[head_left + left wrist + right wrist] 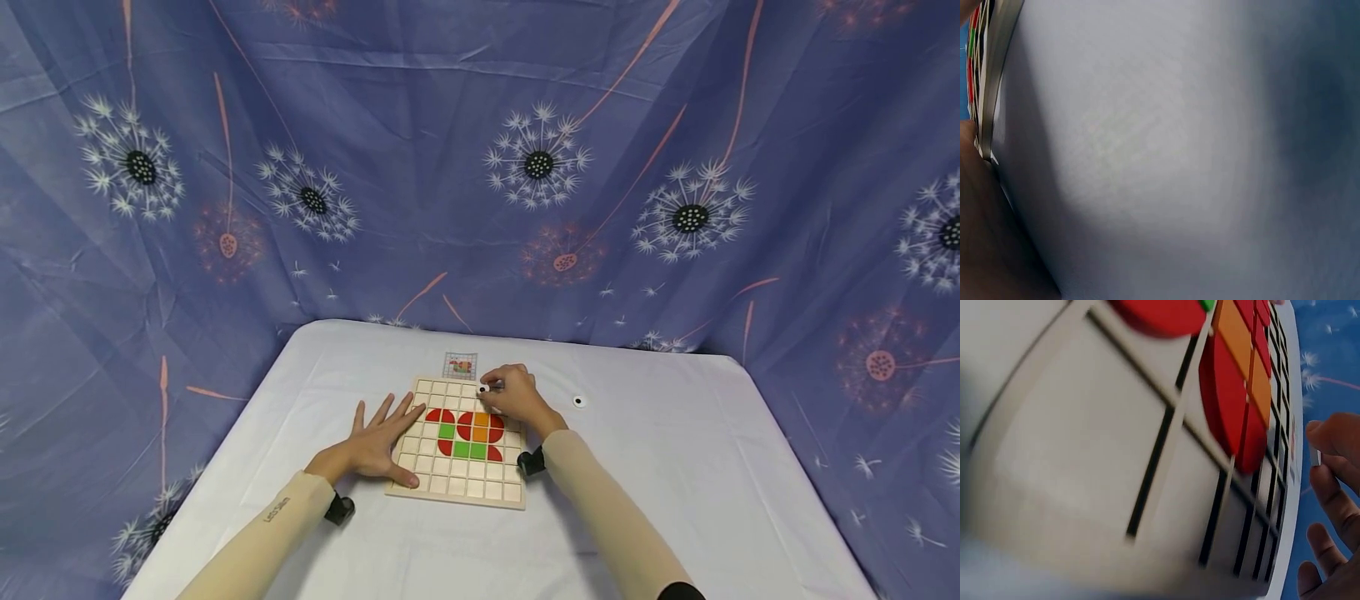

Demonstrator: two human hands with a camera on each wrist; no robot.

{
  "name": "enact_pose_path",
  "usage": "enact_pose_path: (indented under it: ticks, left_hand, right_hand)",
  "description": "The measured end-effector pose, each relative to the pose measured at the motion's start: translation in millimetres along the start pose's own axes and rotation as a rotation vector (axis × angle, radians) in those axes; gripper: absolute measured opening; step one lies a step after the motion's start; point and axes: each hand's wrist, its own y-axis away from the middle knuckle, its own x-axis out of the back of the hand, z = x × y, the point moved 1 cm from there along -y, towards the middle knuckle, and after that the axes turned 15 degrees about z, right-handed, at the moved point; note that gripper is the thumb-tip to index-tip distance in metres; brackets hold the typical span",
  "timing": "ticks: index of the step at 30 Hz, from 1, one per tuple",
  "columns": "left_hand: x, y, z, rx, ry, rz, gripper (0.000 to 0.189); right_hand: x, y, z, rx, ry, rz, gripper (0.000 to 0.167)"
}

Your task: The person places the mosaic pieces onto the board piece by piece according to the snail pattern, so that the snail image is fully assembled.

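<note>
A wooden grid board (459, 485) lies on the table, with red, green and orange tiles (470, 450) set in its middle squares. My left hand (371, 444) rests with fingers spread on the board's left edge. At the far right corner of the board, my right hand (517, 394) pinches a small white disc with a black dot (482, 389) between thumb and finger. In the right wrist view the disc (1315, 457) appears edge-on between the fingertips. Only the board's edge (994, 75) shows in the left wrist view.
A pattern card (460, 366) with a small coloured picture lies just beyond the board. Another white disc with a black dot (579, 402) sits on the white tablecloth (675, 467) to the right. A blue flowered curtain (420, 167) hangs behind the table.
</note>
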Motion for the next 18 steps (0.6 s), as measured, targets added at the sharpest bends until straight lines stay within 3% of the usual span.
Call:
enact_pose_path:
  ticks: [18]
  left_hand:
    - [1.8, -0.2, 0.8, 0.006, -0.009, -0.01, 0.133]
  right_hand:
    - [-31, 1.3, -30, 0.08, -0.027, -0.117, 0.025]
